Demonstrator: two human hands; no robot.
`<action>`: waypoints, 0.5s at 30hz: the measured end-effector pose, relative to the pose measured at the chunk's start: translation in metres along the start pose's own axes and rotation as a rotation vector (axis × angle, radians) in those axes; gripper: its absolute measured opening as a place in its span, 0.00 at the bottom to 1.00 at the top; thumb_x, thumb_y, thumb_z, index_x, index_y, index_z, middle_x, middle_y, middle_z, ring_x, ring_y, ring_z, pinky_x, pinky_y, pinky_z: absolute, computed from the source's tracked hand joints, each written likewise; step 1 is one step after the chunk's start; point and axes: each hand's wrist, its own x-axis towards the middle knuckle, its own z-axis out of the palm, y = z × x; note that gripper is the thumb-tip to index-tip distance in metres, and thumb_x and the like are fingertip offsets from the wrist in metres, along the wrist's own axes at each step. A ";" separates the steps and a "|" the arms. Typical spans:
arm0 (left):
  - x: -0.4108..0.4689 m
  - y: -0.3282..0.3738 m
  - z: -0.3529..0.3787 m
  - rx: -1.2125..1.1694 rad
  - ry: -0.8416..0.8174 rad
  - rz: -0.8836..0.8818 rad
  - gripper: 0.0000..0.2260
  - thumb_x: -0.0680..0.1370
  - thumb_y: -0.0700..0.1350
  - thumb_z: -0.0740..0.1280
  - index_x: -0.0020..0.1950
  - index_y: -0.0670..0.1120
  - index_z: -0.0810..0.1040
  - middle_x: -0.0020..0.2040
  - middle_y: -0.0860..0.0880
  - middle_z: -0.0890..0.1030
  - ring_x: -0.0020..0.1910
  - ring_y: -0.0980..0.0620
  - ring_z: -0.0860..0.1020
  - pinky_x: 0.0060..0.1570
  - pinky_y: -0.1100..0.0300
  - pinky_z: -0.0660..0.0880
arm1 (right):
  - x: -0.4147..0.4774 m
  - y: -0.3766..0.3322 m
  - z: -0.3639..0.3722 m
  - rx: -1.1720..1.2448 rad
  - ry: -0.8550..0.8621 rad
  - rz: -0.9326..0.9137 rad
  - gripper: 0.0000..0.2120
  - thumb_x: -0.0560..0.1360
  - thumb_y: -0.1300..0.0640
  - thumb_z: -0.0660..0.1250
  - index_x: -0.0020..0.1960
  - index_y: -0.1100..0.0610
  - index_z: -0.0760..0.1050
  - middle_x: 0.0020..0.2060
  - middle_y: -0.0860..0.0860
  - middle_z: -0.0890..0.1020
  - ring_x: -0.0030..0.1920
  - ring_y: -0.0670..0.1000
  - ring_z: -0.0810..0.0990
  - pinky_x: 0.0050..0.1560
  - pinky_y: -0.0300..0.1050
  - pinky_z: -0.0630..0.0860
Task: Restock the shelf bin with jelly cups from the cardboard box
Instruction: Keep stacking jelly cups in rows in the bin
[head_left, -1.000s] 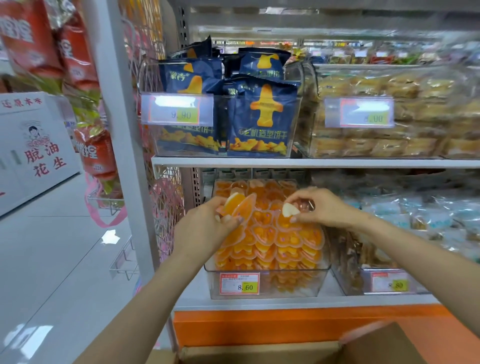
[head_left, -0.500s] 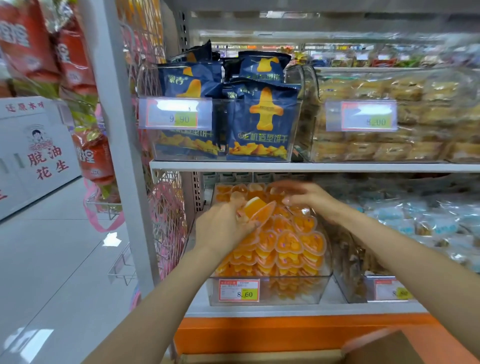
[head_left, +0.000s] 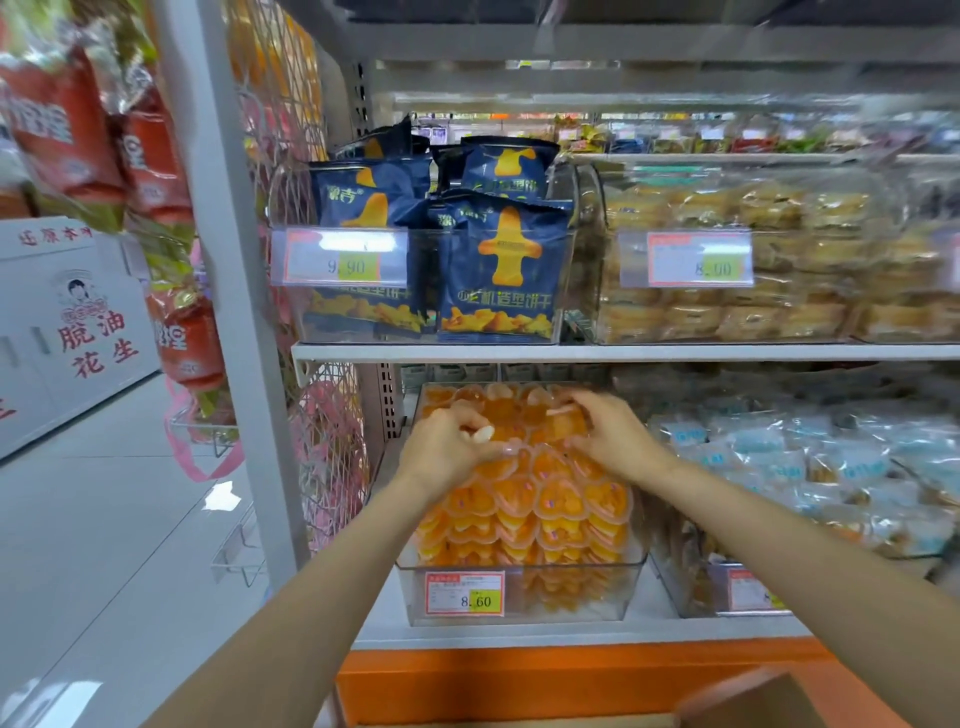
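Observation:
A clear shelf bin (head_left: 519, 597) with an 8.60 price tag stands on the lower shelf, heaped with orange heart-shaped jelly cups (head_left: 540, 509). Both hands reach over the back of the heap. My left hand (head_left: 447, 447) has its fingers curled round a pale-edged jelly cup, low against the pile. My right hand (head_left: 618, 436) pinches an orange jelly cup (head_left: 563, 422) between thumb and fingers, just above the back rows. A corner of the cardboard box (head_left: 753, 699) shows at the bottom edge; its inside is hidden.
The shelf above (head_left: 623, 352) hangs close over the bin and carries a bin of dark blue snack bags (head_left: 493, 270) and wrapped pastries (head_left: 753, 260). Blue-white packets (head_left: 831, 467) fill the neighbouring bin on the right. A grey upright post (head_left: 234, 312) and a wire rack stand left; aisle floor lies beyond.
Both hands have moved deeper and lower over the back of the bin and closer together. The cups that the left hand held up now lie low against the pile.

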 end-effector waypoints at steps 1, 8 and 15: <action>0.001 0.000 0.001 -0.003 0.013 0.002 0.18 0.68 0.54 0.75 0.53 0.47 0.81 0.55 0.49 0.80 0.54 0.49 0.77 0.54 0.51 0.75 | -0.004 0.000 0.001 0.001 -0.025 -0.014 0.22 0.69 0.58 0.73 0.61 0.51 0.73 0.56 0.52 0.77 0.57 0.51 0.74 0.55 0.39 0.69; 0.015 0.010 0.026 0.009 0.062 0.022 0.21 0.67 0.58 0.74 0.54 0.49 0.77 0.53 0.50 0.79 0.53 0.50 0.77 0.49 0.56 0.76 | -0.028 -0.002 -0.002 0.078 0.073 -0.130 0.20 0.69 0.59 0.73 0.59 0.52 0.74 0.56 0.47 0.74 0.57 0.45 0.72 0.56 0.34 0.68; 0.016 -0.004 0.030 0.118 0.128 0.044 0.21 0.67 0.62 0.71 0.45 0.48 0.71 0.49 0.51 0.73 0.49 0.50 0.74 0.43 0.58 0.68 | -0.023 -0.016 0.003 -0.104 0.033 -0.140 0.21 0.71 0.50 0.71 0.63 0.49 0.75 0.60 0.46 0.73 0.62 0.48 0.66 0.64 0.44 0.64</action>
